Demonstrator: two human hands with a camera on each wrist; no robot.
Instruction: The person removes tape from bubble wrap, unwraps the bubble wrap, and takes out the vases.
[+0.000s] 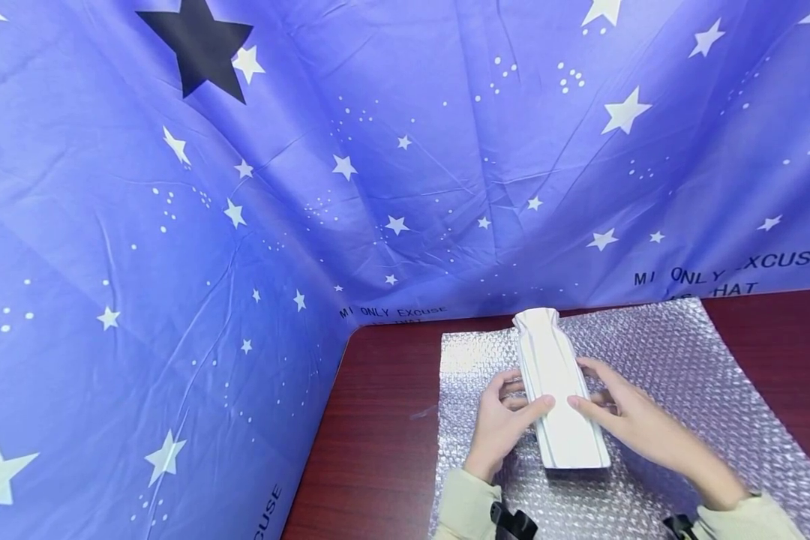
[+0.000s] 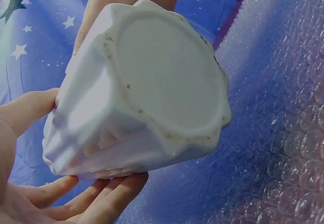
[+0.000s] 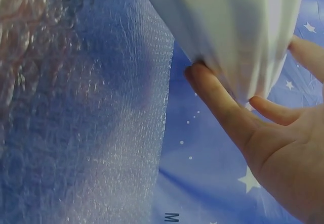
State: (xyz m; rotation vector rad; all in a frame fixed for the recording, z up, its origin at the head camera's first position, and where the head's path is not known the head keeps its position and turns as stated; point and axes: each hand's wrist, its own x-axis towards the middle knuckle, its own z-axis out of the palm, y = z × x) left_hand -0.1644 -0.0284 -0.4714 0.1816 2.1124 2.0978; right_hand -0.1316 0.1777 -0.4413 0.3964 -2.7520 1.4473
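A white fluted ceramic vase [image 1: 559, 405] is held between both hands above a sheet of bubble wrap [image 1: 661, 375]. Its narrow ruffled neck points away toward the back curtain, and its base faces the wearer. On the vase's left side, my left hand [image 1: 502, 420] grips with the thumb on top and the fingers around the side. My right hand [image 1: 637, 420] grips the opposite side the same way. The left wrist view shows the flat round base [image 2: 169, 75] with small dark specks on its rim. In the right wrist view the right fingers [image 3: 217, 92] touch the vase's ribbed wall.
The bubble wrap lies over a dark red wooden table [image 1: 378, 405], whose surface shows at the left and far right. A blue curtain [image 1: 405, 150] with white stars and printed lettering hangs behind and on the left side.
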